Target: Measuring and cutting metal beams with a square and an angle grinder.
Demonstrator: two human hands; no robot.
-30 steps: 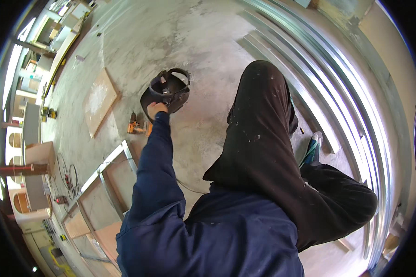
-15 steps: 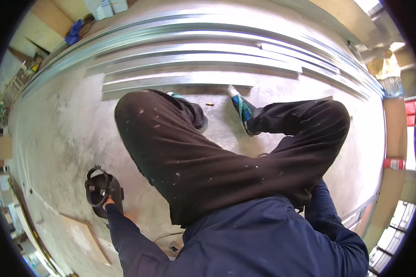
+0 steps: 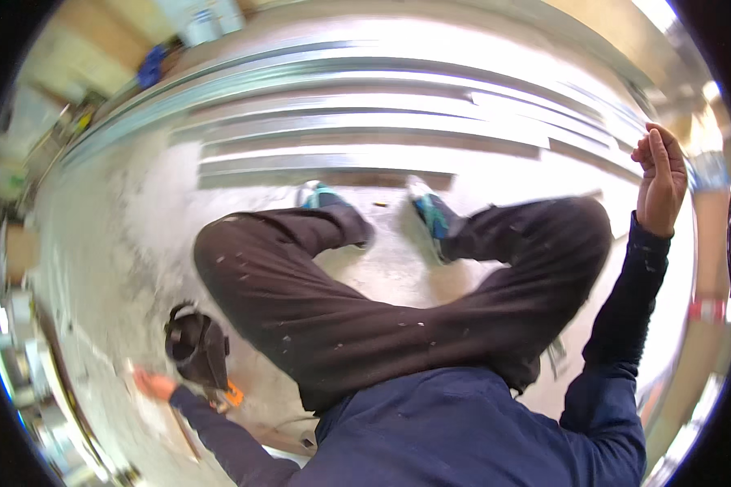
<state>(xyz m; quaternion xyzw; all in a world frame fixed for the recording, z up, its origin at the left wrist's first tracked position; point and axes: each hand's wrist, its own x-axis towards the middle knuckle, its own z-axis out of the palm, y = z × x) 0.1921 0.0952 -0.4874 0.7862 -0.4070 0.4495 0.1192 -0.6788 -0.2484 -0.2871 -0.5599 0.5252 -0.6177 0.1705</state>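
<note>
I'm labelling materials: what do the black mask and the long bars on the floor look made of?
Mask: probably plastic, dull black, judging by its smooth curved shell. Bars: likely bare metal, silvery and shiny, given bright reflections; which metal, unclear.

Left hand (image 3: 156, 386) blurred, can't read its grip. Orange thing (image 3: 234, 394) right of those fingers: too smeared for me to identify. Right hand (image 3: 659, 185): can't see inside curled fingers.

Left arm (image 3: 231, 438) reaches out low to the person's left, left hand (image 3: 156, 385) motion-blurred so grip unreadable; right arm (image 3: 621, 325) bent and raised out to the right, right hand (image 3: 660, 183) up, fingers (image 3: 643, 154) curled in, thumb (image 3: 659, 150) alongside, knees (image 3: 227, 243) splayed wide.
</note>
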